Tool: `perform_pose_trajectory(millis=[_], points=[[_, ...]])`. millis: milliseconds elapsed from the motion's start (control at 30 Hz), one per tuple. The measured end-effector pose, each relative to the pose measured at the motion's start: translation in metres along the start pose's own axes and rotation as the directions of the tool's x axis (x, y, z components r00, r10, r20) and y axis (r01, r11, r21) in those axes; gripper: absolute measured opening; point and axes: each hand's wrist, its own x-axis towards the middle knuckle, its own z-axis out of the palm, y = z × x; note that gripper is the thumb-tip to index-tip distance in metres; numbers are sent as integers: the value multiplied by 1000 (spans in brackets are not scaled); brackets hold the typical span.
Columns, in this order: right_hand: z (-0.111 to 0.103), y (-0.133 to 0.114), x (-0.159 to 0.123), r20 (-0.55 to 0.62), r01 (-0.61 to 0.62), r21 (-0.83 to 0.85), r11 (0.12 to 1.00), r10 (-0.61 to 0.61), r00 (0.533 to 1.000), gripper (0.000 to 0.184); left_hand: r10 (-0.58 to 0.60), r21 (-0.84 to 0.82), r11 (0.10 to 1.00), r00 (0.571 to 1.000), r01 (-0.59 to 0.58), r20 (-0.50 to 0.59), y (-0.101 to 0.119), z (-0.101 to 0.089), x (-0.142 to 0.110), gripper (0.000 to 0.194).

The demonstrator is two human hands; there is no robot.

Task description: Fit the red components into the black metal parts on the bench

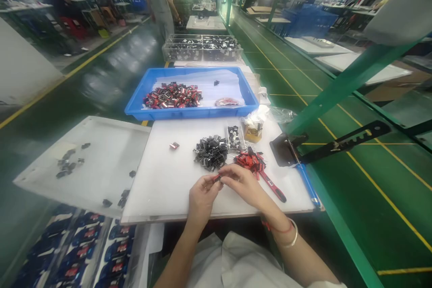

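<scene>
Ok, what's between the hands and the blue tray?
Head view: black parts and red parts, heaped on the white board.

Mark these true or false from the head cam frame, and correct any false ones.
1. The left hand and right hand meet at a small red and black part. True.
2. The blue tray holds only black parts. False: it also holds a heap of red and black parts.
3. A pile of black parts lies on the white board. True.
4. The frosted plastic sheet left of the board is bare. False: small black parts lie on it.
</scene>
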Motion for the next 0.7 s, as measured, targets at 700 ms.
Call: perform_pose_trajectory(millis=[700], points=[[15,17,-41,-273,288,-115,951,-309,911,12,336,328,864,922,-383,191,3,-11,-20,11]])
